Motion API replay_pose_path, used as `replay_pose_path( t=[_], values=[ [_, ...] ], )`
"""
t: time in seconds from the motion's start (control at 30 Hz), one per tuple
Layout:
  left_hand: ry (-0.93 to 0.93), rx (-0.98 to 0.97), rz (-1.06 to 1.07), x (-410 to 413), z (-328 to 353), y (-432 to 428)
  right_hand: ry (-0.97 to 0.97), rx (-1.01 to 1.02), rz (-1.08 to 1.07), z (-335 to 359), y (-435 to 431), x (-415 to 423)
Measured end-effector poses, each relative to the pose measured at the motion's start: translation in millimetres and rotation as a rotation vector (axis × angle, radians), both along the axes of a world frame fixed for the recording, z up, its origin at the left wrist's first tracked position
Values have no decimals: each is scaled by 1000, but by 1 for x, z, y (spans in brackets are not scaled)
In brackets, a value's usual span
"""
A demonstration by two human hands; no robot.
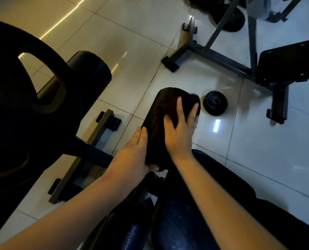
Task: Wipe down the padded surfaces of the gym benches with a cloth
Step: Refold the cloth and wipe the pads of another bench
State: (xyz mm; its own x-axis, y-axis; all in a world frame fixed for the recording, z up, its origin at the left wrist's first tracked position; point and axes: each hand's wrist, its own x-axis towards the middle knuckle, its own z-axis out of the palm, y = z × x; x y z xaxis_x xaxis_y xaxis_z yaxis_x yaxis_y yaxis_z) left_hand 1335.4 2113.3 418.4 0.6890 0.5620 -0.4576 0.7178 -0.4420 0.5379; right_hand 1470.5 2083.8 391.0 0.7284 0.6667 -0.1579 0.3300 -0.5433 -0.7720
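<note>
right hand [180, 130]: fingers spread wide, pressed flat on dark cloth [170, 105] atop black bench pad [152, 114] | left hand [133, 152]: fingers straight, together, laid against pad's left side | small weight plate [215, 103] on floor [150, 33] nearby

The pad [154, 112] is plain black with a faint sheen. The cloth [171, 107] on it is dark reddish brown, with no pattern discernible. The cushion [177, 222] is dark blue with a fine speckled grain. The floor [132, 42] is made of glossy off-white tiles in a grid of thin dark joints, crossed by a yellow light streak. The large weight plate [14, 109] is black. The small weight plate [215, 103] is black with a silvery hub. The frame [204, 49] is grey with black end caps.
</note>
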Motion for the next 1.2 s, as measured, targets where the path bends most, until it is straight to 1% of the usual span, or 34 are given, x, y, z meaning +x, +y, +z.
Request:
replay_pose_path(
  t=[0.07, 0.13, 0.23, 0.37, 0.43, 0.47, 0.57, 0.67, 0.73, 0.83, 0.93, 1.0, 1.07, 1.2],
  values=[
    [20, -2, -8, 2, 2, 1, -26, -81, 5, 7, 22, 23],
    [33, 2, -18, 2, 2, 0, -30, -108, 10, 10, 29, 32],
    [58, 0, -14, 1, 4, -2, -35, -41, 61, 6, 8, 14],
    [27, 12, 4, 1, 3, -5, -47, 70, 163, -4, -49, -43],
    [25, 12, 2, 0, 2, -6, -21, 56, 200, -6, -61, -50],
    [22, 15, -1, 1, 2, -6, -27, 27, 215, -6, -58, -44],
    [21, 25, -11, 3, 2, -2, -145, -56, 207, -2, -22, -13],
    [70, 15, -25, 5, 4, 0, -189, -148, 138, 6, 18, 20],
    [71, 21, -35, 6, 4, -1, -197, -170, 115, 8, 28, 31],
    [71, 20, -27, 3, 4, -3, -179, -111, 114, 5, 17, 19],
    [48, 38, -16, 1, -2, -4, -147, -3, 137, -3, -22, -22],
    [18, 85, -14, 0, -8, -6, -115, 45, 188, -8, -49, -45],
    [24, 125, -36, 0, -10, -8, -92, 44, 240, -11, -61, -47],
    [38, 23, -3, 2, -1, -3, -218, -62, 295, -5, -28, -13]
  ],
)
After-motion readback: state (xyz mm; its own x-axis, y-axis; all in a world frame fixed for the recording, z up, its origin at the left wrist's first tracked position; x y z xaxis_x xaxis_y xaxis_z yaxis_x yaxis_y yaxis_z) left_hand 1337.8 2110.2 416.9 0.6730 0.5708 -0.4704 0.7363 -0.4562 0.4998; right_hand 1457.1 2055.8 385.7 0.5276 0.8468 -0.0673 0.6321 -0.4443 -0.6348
